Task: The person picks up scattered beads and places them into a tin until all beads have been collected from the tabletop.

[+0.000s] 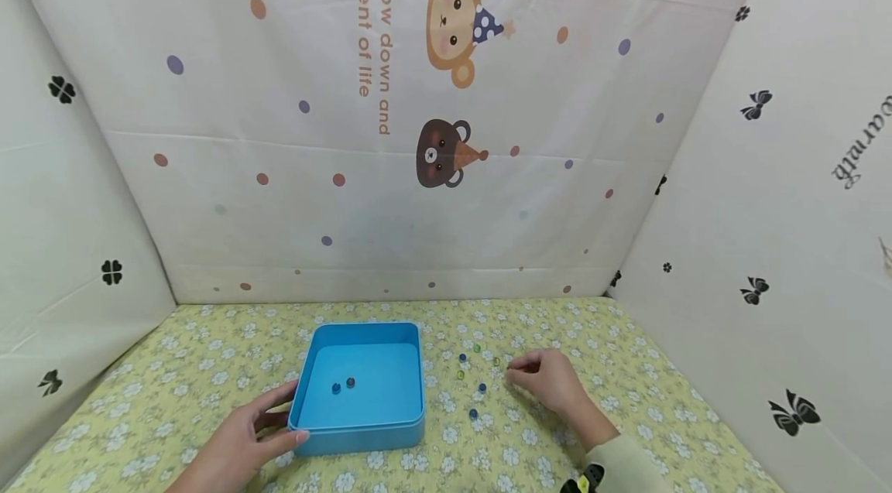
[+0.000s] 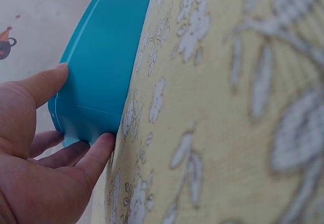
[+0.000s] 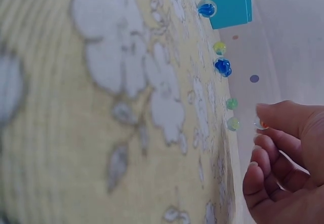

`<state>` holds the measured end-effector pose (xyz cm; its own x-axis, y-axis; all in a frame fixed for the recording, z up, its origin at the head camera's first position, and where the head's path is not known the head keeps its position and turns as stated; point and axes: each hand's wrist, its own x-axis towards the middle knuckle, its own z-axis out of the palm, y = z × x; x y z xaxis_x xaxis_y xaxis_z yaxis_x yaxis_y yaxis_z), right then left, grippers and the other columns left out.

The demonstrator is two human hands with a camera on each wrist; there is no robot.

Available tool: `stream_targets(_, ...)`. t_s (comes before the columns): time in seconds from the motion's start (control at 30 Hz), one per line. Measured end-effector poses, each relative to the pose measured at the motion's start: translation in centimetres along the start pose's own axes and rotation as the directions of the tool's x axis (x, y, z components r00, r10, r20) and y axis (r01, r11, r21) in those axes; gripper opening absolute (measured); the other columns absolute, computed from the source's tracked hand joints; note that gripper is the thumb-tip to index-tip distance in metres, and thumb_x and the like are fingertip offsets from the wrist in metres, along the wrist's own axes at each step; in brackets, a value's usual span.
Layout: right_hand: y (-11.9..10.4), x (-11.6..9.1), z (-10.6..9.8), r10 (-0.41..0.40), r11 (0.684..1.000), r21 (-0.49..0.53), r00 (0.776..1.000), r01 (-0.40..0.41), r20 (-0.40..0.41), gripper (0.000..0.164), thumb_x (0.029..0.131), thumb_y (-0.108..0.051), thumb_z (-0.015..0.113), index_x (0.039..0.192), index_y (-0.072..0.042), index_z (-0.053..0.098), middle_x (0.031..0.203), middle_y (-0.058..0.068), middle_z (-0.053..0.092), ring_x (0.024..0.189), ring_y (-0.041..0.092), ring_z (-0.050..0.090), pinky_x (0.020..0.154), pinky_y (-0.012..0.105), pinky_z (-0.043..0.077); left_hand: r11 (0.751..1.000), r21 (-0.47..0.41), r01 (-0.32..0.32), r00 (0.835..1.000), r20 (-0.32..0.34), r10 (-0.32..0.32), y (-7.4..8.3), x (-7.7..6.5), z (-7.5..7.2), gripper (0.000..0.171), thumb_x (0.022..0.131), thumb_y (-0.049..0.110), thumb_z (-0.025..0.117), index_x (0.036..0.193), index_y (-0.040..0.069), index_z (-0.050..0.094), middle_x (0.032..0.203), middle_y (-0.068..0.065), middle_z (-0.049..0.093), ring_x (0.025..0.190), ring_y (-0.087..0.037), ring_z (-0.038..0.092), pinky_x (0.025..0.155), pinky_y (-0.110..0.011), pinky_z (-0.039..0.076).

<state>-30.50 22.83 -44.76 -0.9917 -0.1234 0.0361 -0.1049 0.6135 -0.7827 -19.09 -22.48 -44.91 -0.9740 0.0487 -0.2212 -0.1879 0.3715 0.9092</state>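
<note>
A square blue plastic box (image 1: 362, 437) stands on the table, with a blue marble (image 1: 336, 388) and a reddish-brown marble (image 1: 351, 382) on its floor. My left hand (image 1: 240, 431) grips the box's near left corner, thumb on the front wall and fingers along the left side. Between thumb and forefinger, my right hand (image 1: 550, 381) pinches a clear marble with orange inside (image 3: 261, 124), slightly above the cloth. Left of that hand lie loose glass marbles, among them a blue one (image 1: 482, 387), another blue one (image 1: 473, 414) and a yellow-green one (image 1: 497, 361).
A yellow floral cloth (image 1: 230, 346) covers the table. Further marbles, blue (image 1: 463, 357) and green (image 1: 477, 348), lie between the box and the right hand. White printed curtains (image 1: 376, 230) hang behind and at both sides.
</note>
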Motion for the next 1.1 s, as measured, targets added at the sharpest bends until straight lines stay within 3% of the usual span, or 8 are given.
stream_targets(0.23, -0.5, 0.0, 0.3, -0.034, 0.999, 0.030, 0.999, 0.035, -0.036, 0.014, 0.092, -0.020, 0.080, 0.102, -0.009, 0.080, 0.101, 0.002, 0.076, 0.082, 0.012, 0.068, 0.059, 0.023, 0.065, 1.000, 0.004, 0.006, 1.000, -0.001, -0.006, 0.0, 0.1, 0.0, 0.091, 0.089, 0.030, 0.081, 0.161, 0.006, 0.031, 0.161, -0.034, 0.031, 0.130, -0.052, 0.054, 0.101, -0.045, 0.067)
stream_targets(0.57, -1.1, -0.2, 0.8, -0.080, 0.993, 0.086, 0.997, 0.081, -0.015, 0.019, 0.093, -0.019, 0.078, 0.105, -0.005, 0.080, 0.101, 0.005, 0.076, 0.080, 0.015, 0.068, 0.058, 0.024, 0.065, 1.000, 0.007, 0.010, 1.000, 0.005, -0.010, -0.1, 0.1, -0.1, 0.090, 0.089, 0.031, 0.080, 0.161, 0.008, 0.032, 0.162, -0.033, 0.030, 0.129, -0.051, 0.056, 0.101, -0.046, 0.067)
stream_targets(0.9, -1.2, -0.3, 1.4, -0.101, 0.990, 0.091, 0.992, 0.108, -0.076, 0.017, 0.092, -0.022, 0.080, 0.103, -0.009, 0.081, 0.095, 0.002, 0.074, 0.075, 0.013, 0.065, 0.053, 0.022, 0.061, 1.000, 0.020, 0.018, 1.000, -0.010, -0.017, 0.0, 0.3, 0.0, 0.089, 0.089, 0.031, 0.081, 0.160, 0.006, 0.034, 0.160, -0.034, 0.033, 0.127, -0.050, 0.057, 0.097, -0.045, 0.068)
stream_targets(1.1, -1.6, -0.3, 1.7, -0.100, 0.987, 0.116, 0.991, 0.110, -0.089, 0.017, 0.091, -0.020, 0.081, 0.104, -0.009, 0.081, 0.098, 0.002, 0.074, 0.079, 0.012, 0.067, 0.059, 0.021, 0.064, 1.000, 0.016, 0.016, 1.000, -0.004, -0.016, -0.1, 0.2, -0.1, 0.089, 0.089, 0.031, 0.081, 0.160, 0.006, 0.033, 0.160, -0.034, 0.033, 0.128, -0.050, 0.057, 0.097, -0.045, 0.068)
